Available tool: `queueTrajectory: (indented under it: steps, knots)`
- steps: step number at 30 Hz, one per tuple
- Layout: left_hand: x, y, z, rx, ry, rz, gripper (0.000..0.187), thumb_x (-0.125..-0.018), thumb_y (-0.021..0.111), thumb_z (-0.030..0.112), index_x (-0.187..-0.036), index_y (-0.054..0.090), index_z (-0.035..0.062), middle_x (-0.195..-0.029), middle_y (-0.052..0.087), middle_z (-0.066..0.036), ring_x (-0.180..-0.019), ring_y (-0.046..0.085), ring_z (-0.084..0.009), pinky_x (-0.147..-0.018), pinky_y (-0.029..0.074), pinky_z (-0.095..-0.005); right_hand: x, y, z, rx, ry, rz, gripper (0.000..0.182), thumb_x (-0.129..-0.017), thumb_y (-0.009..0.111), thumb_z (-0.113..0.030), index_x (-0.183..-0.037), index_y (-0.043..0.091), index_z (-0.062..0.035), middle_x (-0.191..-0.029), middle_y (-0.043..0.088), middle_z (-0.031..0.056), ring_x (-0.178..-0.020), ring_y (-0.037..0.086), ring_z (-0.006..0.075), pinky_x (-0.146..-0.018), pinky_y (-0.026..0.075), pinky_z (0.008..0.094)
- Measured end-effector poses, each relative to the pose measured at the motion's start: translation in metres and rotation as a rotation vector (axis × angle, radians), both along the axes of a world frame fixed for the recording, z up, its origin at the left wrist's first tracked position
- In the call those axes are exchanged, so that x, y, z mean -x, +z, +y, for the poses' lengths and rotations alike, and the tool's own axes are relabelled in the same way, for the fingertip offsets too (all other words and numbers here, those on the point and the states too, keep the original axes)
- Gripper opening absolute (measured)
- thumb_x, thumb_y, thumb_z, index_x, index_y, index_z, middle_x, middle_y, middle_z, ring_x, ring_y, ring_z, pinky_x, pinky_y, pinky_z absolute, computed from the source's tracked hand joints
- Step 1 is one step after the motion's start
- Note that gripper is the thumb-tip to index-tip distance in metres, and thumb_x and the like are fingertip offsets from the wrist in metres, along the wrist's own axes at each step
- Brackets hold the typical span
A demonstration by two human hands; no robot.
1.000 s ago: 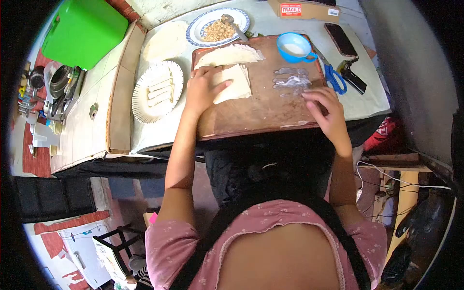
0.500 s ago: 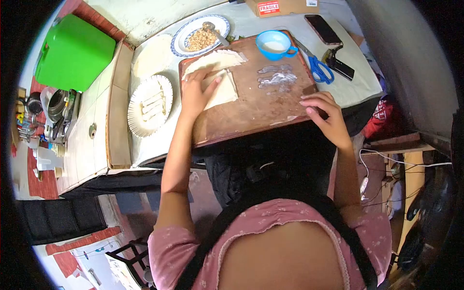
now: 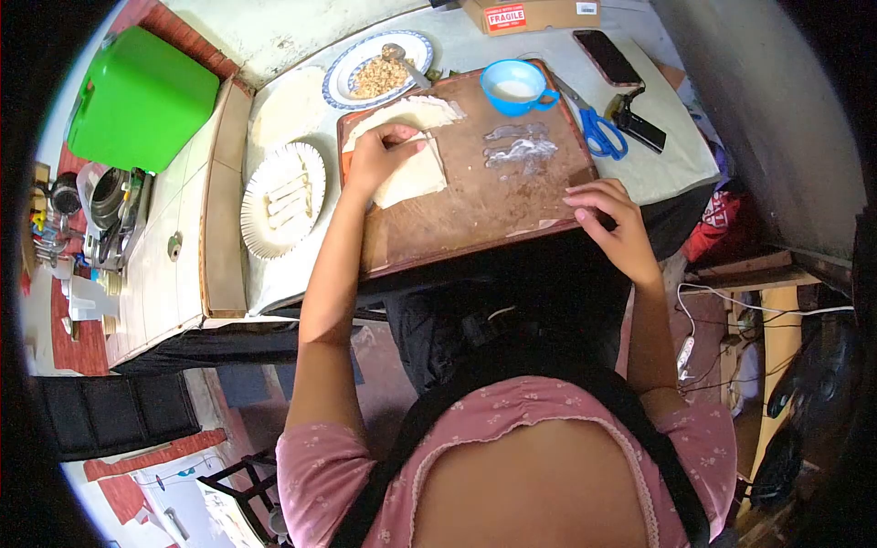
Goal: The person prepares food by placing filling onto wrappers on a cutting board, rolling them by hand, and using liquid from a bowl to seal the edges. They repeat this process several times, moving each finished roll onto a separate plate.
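Note:
A pale square wrapper (image 3: 416, 175) lies on the brown wooden board (image 3: 475, 205), with a stack of more wrappers (image 3: 406, 114) behind it. My left hand (image 3: 379, 157) rests on the square wrapper, fingers curled and pinching its far edge. My right hand (image 3: 610, 215) lies at the board's near right corner, fingers bent and holding nothing. A smear of white paste (image 3: 521, 146) marks the board's right half, below a blue cup (image 3: 516, 86) of white liquid.
A paper plate (image 3: 279, 196) with several finished rolls sits left of the board. Behind are a blue-rimmed plate of filling (image 3: 376, 57) with a spoon, a round wrapper pile (image 3: 290, 105), blue scissors (image 3: 598, 128), a phone (image 3: 607, 57), a cardboard box (image 3: 530, 13) and a green lid (image 3: 142, 96).
My left hand has gone from lying flat on the wrapper to pinching its far edge. My right hand drew back from the paste toward the board's near right corner.

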State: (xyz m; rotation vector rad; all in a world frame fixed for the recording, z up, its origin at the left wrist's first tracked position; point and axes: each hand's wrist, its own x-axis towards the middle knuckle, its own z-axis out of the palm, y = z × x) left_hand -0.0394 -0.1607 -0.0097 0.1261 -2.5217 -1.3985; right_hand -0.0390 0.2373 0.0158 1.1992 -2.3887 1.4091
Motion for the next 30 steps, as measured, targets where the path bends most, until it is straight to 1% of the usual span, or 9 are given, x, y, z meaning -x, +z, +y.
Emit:
queueTrajectory:
  steps: [4,10,16,19,23,25,28,29,30]
  knots:
    - [0.005,0.003,-0.001,-0.01,-0.023,0.021,0.02,-0.079,0.084,0.015,-0.091,0.074,0.0024,-0.083,0.071,-0.001,-0.075,0.062,-0.0073,-0.069,0.05,-0.0225,-0.001,0.0,-0.001,0.005,0.001,-0.003,0.016,-0.086,0.069,-0.008,-0.101,0.071,-0.0041,-0.108,0.07,0.0101,-0.105,0.06,0.0282,-0.096,0.044,0.0375]
    - [0.005,0.012,0.002,0.203,0.028,0.154,0.013,-0.079,0.083,0.016,-0.085,0.076,0.006,-0.078,0.074,-0.002,-0.069,0.065,-0.0079,-0.066,0.052,-0.0248,0.005,0.001,0.0,-0.014,-0.018,0.015,0.015,-0.087,0.068,-0.01,-0.101,0.071,-0.0047,-0.108,0.07,0.0101,-0.106,0.06,0.0288,-0.096,0.044,0.0379]
    - [-0.011,0.016,0.009,0.486,0.022,0.277,0.009,-0.082,0.078,0.015,-0.086,0.075,0.0076,-0.083,0.074,-0.006,-0.072,0.071,-0.0182,-0.066,0.053,-0.0304,0.005,0.002,0.0,-0.019,-0.015,0.012,0.016,-0.088,0.068,-0.011,-0.102,0.071,-0.0048,-0.108,0.07,0.0107,-0.105,0.06,0.0292,-0.096,0.044,0.0375]
    - [-0.013,0.025,0.007,0.742,-0.079,0.559,0.007,-0.084,0.074,0.011,-0.088,0.071,0.0058,-0.087,0.074,-0.009,-0.074,0.071,-0.0224,-0.067,0.053,-0.0334,0.005,0.0,0.0,-0.01,0.007,0.019,0.016,-0.087,0.068,-0.011,-0.102,0.071,-0.0047,-0.107,0.07,0.0114,-0.106,0.06,0.03,-0.095,0.044,0.0375]
    - [-0.039,0.055,0.03,0.41,-0.122,0.328,0.012,-0.087,0.071,0.009,-0.096,0.065,0.0052,-0.088,0.073,-0.01,-0.076,0.071,-0.0217,-0.068,0.053,-0.0333,0.006,0.006,-0.01,0.012,0.022,-0.027,0.024,-0.088,0.069,-0.013,-0.11,0.069,-0.0035,-0.11,0.069,0.0117,-0.108,0.06,0.0278,-0.098,0.043,0.0375]
    - [-0.056,0.085,0.065,0.304,-0.166,0.18,0.016,-0.088,0.069,0.008,-0.104,0.063,0.0055,-0.089,0.072,-0.011,-0.078,0.071,-0.0215,-0.068,0.053,-0.0328,0.01,0.003,-0.025,0.119,0.122,-0.136,0.035,-0.088,0.07,-0.013,-0.121,0.063,-0.0035,-0.117,0.067,0.0107,-0.111,0.059,0.0246,-0.101,0.043,0.0371]
    - [-0.064,0.099,0.111,0.205,-0.296,0.231,0.03,-0.092,0.061,0.001,-0.12,0.054,0.006,-0.095,0.07,-0.013,-0.079,0.071,-0.0226,-0.066,0.053,-0.0318,0.006,-0.003,-0.056,0.245,0.26,-0.317,0.053,-0.088,0.072,-0.013,-0.136,0.051,-0.0037,-0.125,0.062,0.0097,-0.114,0.057,0.0203,-0.102,0.043,0.0363]
    - [-0.062,0.093,0.124,0.11,-0.299,0.281,0.025,-0.091,0.061,0.0,-0.115,0.056,0.0045,-0.094,0.07,-0.014,-0.078,0.071,-0.0243,-0.066,0.053,-0.0326,0.007,-0.007,-0.063,0.283,0.303,-0.378,0.06,-0.088,0.073,-0.013,-0.141,0.046,-0.0039,-0.127,0.06,0.0094,-0.115,0.056,0.0189,-0.103,0.043,0.036]
    - [-0.058,0.089,0.13,0.094,-0.307,0.295,0.021,-0.093,0.061,-0.001,-0.113,0.058,0.0033,-0.099,0.07,-0.011,-0.087,0.068,-0.0176,-0.071,0.053,-0.0293,0.012,-0.011,-0.069,0.236,0.31,-0.347,0.067,-0.087,0.074,-0.012,-0.145,0.04,-0.005,-0.127,0.057,0.0101,-0.118,0.054,0.0178,-0.101,0.045,0.0346]
